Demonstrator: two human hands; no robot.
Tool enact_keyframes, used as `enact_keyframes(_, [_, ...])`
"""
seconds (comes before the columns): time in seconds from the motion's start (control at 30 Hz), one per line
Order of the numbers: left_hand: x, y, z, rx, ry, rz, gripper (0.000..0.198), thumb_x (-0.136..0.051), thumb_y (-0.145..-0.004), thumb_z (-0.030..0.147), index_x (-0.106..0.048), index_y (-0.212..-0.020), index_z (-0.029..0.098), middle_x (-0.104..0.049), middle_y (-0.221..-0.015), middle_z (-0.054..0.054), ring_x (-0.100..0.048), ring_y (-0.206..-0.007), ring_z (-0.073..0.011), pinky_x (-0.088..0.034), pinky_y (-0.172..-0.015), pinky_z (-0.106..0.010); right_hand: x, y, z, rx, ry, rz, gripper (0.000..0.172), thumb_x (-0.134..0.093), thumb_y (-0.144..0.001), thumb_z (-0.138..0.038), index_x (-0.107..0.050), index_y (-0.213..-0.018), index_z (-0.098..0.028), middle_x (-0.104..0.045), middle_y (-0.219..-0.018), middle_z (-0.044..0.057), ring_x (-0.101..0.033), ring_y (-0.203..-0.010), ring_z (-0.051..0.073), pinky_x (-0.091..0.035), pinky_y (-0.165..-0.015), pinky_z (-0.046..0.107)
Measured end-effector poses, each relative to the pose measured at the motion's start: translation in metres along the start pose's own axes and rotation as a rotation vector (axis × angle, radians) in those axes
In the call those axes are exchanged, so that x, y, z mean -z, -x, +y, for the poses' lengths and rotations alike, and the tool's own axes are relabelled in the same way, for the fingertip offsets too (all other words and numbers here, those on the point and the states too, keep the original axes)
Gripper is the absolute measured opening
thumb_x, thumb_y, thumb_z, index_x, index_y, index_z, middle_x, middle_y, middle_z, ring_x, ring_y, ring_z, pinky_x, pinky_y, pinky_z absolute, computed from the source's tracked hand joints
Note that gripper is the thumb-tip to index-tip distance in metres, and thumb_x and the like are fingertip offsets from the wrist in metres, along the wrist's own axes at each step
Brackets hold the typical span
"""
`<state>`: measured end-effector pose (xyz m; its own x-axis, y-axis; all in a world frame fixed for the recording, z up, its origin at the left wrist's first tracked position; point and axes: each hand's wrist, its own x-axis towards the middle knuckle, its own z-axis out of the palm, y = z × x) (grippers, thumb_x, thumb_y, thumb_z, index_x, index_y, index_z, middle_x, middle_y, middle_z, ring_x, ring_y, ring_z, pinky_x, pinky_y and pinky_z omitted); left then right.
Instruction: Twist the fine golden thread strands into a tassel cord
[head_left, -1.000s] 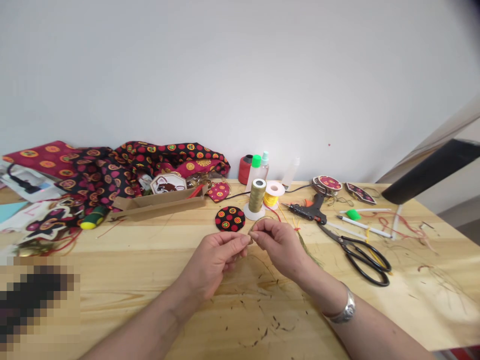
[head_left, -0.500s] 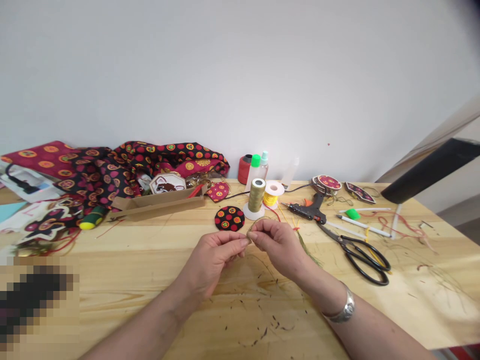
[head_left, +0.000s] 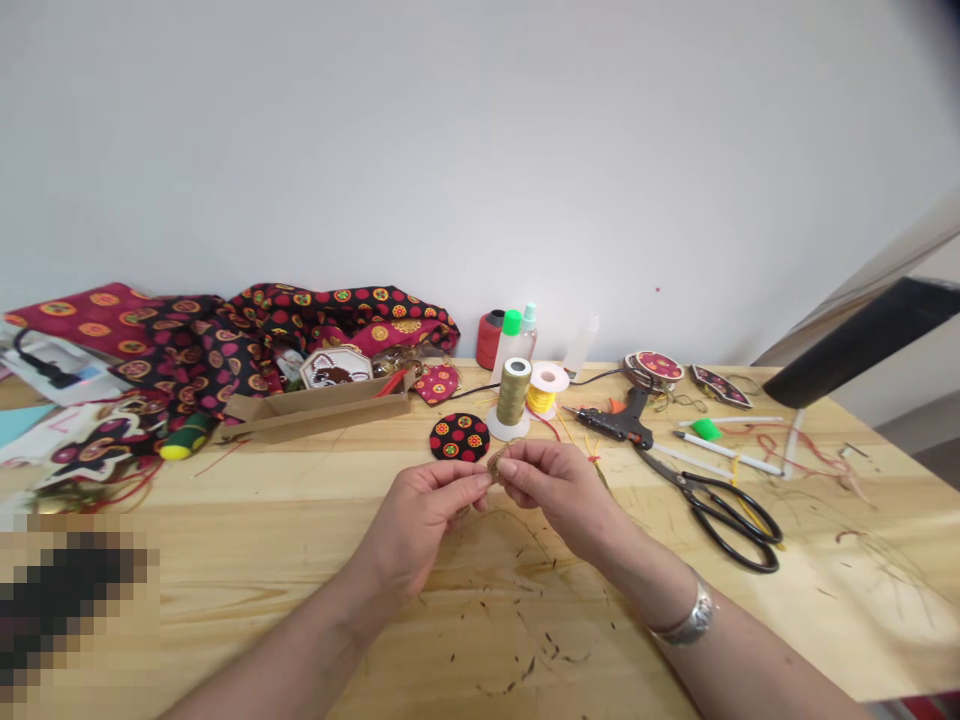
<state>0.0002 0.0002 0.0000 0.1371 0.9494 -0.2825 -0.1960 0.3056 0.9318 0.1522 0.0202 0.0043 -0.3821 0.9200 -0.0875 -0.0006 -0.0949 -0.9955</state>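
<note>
Above the middle of the table, my left hand (head_left: pixel 429 515) and my right hand (head_left: pixel 551 490) meet, fingertips almost touching. Both pinch a short bit of gold cord (head_left: pixel 495 463), mostly hidden by the fingers; its exact form is too small to tell. Just beyond them lies a round black fabric disc (head_left: pixel 459 437) with red and yellow flower dots. Behind my right hand stand a spool of olive-gold thread (head_left: pixel 514 392) and a smaller spool of yellow cord (head_left: pixel 544 396). Some olive thread ends (head_left: pixel 604 478) with a red tie show past my right hand.
Black-handled scissors (head_left: pixel 731 510) and a glue gun (head_left: pixel 621 420) lie to the right. A cardboard tray (head_left: pixel 319 412) and patterned fabric (head_left: pixel 300 310) fill the back left. Glue bottles (head_left: pixel 508 347) stand near the wall. Thread scraps litter the wooden table (head_left: pixel 247 570).
My right hand has turned and shifted slightly, and more of the gold cord shows between the fingertips. The olive threads beyond my right wrist are now mostly covered.
</note>
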Motion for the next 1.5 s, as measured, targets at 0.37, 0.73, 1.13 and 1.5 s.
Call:
enact_keyframes(0.37, [0.0007, -0.0012, -0.0014, -0.010, -0.028, 0.005, 0.013, -0.065, -0.066, 0.027, -0.068, -0.063, 0.015, -0.054, -0.056, 0.002, -0.037, -0.049, -0.0060, -0.024, -0.046, -0.021, -0.0022, -0.0009, -0.0015, -0.005, 0.018, 0.101, 0.011, -0.064, -0.067, -0.024, -0.060, -0.064, -0.014, -0.048, -0.054, -0.004, -0.038, -0.049, 0.006, -0.033, -0.050, 0.022])
enact_keyframes(0.73, [0.0006, -0.0011, 0.0008, -0.023, -0.049, 0.026, 0.016, -0.065, -0.067, 0.029, -0.066, -0.061, 0.014, -0.053, -0.054, 0.003, -0.032, -0.044, -0.0041, -0.022, -0.044, -0.021, 0.0005, -0.0006, 0.0010, 0.058, 0.234, 0.126, 0.008, -0.061, -0.071, -0.024, -0.064, -0.070, -0.017, -0.059, -0.061, -0.002, -0.048, -0.055, 0.010, -0.039, -0.056, 0.024])
enact_keyframes(1.13, [-0.0004, -0.0003, 0.0020, -0.023, -0.043, -0.010, 0.016, -0.062, -0.070, 0.025, -0.063, -0.059, 0.014, -0.053, -0.054, 0.004, -0.034, -0.046, -0.0038, -0.023, -0.045, -0.019, 0.0007, -0.0007, -0.0032, -0.086, -0.045, -0.047, 0.027, -0.053, -0.077, -0.036, -0.062, -0.068, -0.012, -0.059, -0.062, 0.003, -0.052, -0.059, 0.010, -0.042, -0.061, 0.024])
enact_keyframes(1.5, [0.0018, -0.0008, -0.0033, -0.083, -0.208, 0.004, 0.015, -0.062, -0.069, 0.028, -0.065, -0.063, 0.015, -0.055, -0.057, 0.003, -0.039, -0.054, -0.0075, -0.027, -0.051, -0.021, 0.0029, -0.0024, 0.0009, -0.024, 0.085, 0.093, 0.012, -0.061, -0.068, -0.023, -0.060, -0.062, -0.013, -0.051, -0.053, -0.003, -0.040, -0.049, 0.006, -0.032, -0.048, 0.021])
